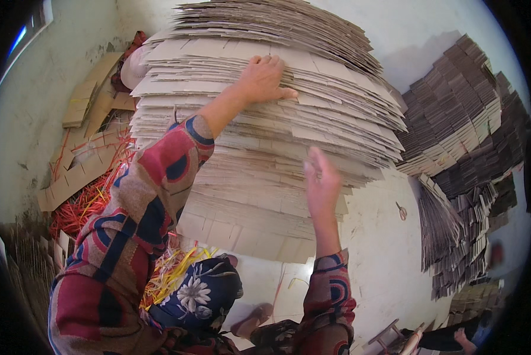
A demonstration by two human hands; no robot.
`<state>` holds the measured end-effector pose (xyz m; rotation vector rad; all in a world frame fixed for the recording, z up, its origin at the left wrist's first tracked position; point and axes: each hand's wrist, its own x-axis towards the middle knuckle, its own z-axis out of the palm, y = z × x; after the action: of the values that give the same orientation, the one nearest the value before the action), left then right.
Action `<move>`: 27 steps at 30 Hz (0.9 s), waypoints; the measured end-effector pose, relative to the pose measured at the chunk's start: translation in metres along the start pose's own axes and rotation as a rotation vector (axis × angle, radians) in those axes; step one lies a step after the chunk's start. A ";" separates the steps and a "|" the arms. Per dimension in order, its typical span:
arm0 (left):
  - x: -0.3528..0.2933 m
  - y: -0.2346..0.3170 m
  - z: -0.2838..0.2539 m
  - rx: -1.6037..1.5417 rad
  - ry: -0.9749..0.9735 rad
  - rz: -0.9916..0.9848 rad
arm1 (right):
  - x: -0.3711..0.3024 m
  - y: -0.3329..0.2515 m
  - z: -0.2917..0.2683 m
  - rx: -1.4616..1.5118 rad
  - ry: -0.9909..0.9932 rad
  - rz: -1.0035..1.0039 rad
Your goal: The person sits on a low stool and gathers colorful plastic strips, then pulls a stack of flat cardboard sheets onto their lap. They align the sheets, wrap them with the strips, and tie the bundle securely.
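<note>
- The left hand (265, 80) lies flat on a big pile of flat cardboard sheets (277, 118). Its fingers are spread and pressed on the sheets near the top of the pile. It does not grip anything.
- The right hand (321, 180) is up in front of the pile, lower down. It is open, with the fingers stretched out, and it holds nothing. It looks a bit blurry.
- The pile is right in front of the person. It stands on a pale floor (383, 248) and reaches high up. The sheets fan out to the right.
- Both arms wear sleeves with red, blue and brown shapes.
- To the right, well apart, are more stacks of darker cardboard (466, 118) against the wall.
- A small pair of scissors (401, 211) lies on the floor between the big pile and the dark stacks.
- To the left, red and yellow strings (91, 201) lie in a messy heap, with loose cardboard strips (88, 97) near them.
- There is no box or bin to see here.
</note>
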<state>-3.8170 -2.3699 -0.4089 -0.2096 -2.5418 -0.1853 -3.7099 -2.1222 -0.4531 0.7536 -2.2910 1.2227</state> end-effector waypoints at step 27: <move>-0.003 0.002 0.022 0.097 -0.022 -0.009 | -0.036 0.008 0.050 -0.352 0.131 -0.065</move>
<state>-3.8261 -2.3647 -0.4279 -0.1632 -2.5664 -0.0638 -3.6938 -2.1517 -0.5053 0.5941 -2.2669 0.7839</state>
